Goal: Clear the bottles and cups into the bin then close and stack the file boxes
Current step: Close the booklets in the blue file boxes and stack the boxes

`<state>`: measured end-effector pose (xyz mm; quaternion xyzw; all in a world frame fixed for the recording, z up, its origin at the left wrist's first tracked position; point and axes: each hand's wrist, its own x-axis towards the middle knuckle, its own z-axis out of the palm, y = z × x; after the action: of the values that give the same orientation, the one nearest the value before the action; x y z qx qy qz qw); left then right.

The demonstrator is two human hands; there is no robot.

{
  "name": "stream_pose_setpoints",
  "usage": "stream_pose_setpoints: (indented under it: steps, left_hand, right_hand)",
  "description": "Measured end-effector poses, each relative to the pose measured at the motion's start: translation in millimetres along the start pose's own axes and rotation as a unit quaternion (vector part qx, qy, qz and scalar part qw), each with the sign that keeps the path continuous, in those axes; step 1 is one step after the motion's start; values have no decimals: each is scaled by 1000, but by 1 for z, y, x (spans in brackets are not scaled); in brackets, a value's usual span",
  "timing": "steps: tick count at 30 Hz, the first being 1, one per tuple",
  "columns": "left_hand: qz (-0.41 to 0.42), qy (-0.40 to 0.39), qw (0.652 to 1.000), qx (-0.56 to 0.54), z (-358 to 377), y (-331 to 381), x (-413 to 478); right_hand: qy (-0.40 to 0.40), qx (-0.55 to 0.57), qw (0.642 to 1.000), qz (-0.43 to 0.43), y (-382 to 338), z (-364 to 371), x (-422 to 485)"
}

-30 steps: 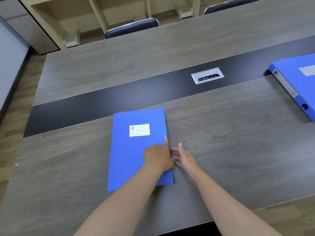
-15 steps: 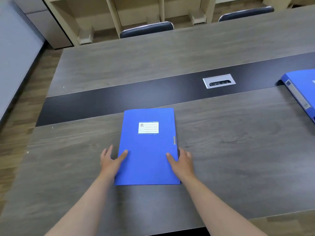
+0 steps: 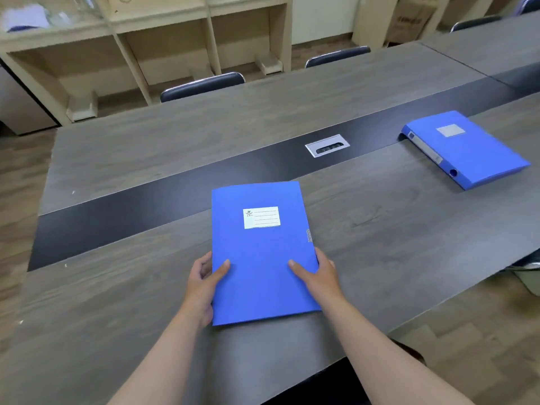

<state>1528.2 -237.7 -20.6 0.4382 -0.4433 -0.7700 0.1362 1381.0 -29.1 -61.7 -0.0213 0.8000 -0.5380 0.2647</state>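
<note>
Blue and closed, the near file box (image 3: 263, 258) lies flat over the grey desk (image 3: 117, 302). The left hand (image 3: 201, 287) and right hand (image 3: 321, 280) grip its long sides, thumbs on the cover, fingers (image 3: 204, 263) curled round the edges. The second file box (image 3: 467, 147) lies closed, well apart at far right.

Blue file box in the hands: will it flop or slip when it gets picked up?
Probably stiff: the blue file box lies flat with straight edges and shows no sag. It looks thin, so it is likely light. Its cover seems smooth, so it may slip a little, though the left hand and right hand grip both sides.
</note>
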Motion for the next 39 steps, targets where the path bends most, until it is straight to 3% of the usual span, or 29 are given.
stream_pose_setpoints:
  steps: [10,21,31,39]
  left_hand:
    - [83,-79,983,140,63,16,-48]
    - [121,-157,966,169,224,-36,-117]
    - [168,-140,957,190,417,-105,-178]
    - [158,-119,963,182,528,-118,-167]
  right_hand:
    - [133,12,990,-37,-18,-74,-85]
    - [225,17,974,-30,7,-250,-117]
    - [240,37,968,-64,28,-457,-102]
    - [215,-9,975,-59,14,-556,-34]
